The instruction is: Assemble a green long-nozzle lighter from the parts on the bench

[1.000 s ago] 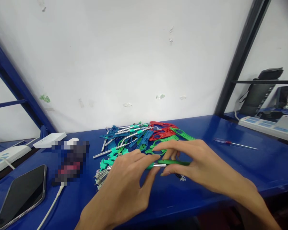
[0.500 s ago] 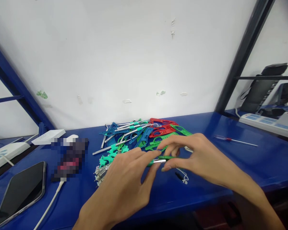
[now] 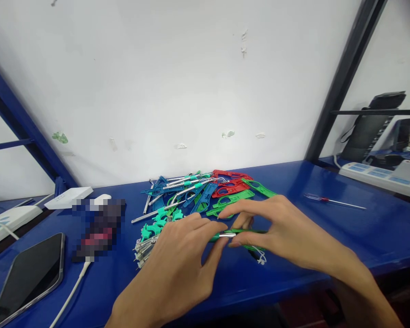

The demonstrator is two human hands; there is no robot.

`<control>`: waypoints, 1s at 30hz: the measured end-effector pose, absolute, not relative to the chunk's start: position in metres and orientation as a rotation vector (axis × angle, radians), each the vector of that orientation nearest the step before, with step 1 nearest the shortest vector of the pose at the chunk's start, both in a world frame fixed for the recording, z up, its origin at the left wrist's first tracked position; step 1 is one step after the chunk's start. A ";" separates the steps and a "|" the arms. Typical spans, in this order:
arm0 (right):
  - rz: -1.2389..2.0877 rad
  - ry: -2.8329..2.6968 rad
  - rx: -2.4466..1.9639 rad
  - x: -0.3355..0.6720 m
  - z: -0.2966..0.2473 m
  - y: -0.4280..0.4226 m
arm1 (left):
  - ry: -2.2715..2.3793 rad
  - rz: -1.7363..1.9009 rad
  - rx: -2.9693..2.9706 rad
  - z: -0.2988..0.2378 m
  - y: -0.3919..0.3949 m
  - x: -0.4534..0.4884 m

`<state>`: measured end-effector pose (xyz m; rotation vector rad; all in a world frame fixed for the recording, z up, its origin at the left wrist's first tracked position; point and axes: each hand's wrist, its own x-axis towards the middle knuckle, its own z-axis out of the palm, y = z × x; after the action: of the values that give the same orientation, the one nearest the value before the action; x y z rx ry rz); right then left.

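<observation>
My left hand [image 3: 182, 266] pinches a slim silver rod [image 3: 227, 235] with a teal plastic part at its left end. From the other side, my right hand [image 3: 280, 228] holds a green plastic piece [image 3: 237, 231] between thumb and fingers, against the rod's right end. Fingers hide most of both parts. Just below my right fingers lies a small white loop [image 3: 260, 257] with a dark piece beside it. Beyond the hands are flat green pieces [image 3: 237, 197], red ones [image 3: 230, 187], blue ones [image 3: 205, 197] and silver rods [image 3: 157, 213]. Teal clips [image 3: 155, 228] lie beside my left hand.
A phone [image 3: 30, 273], a white cable [image 3: 71, 291], a pixelated item [image 3: 100, 230] and a white box [image 3: 68, 198] are on the left of the blue table [image 3: 287, 291]. At right lie a thin screwdriver [image 3: 335, 201] and a power strip [image 3: 382, 177]. A wall stands behind.
The rod and green piece have moved slightly down, and more green now shows below my right thumb. Both hands keep their pinch.
</observation>
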<state>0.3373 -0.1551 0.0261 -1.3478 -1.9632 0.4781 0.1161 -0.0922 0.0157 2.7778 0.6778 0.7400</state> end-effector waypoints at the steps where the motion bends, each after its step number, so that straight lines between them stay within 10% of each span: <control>1: 0.457 -1.975 -1.357 0.337 0.025 -0.155 | 0.674 0.726 2.772 0.016 -0.092 0.116; 30: 0.619 -2.105 -1.779 0.362 0.023 -0.160 | 0.997 0.521 2.577 0.002 -0.093 0.135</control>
<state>0.3624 -0.1604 0.0231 -1.7792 -2.1050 0.6193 0.1347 -0.0926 0.0019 2.5766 0.9970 0.5207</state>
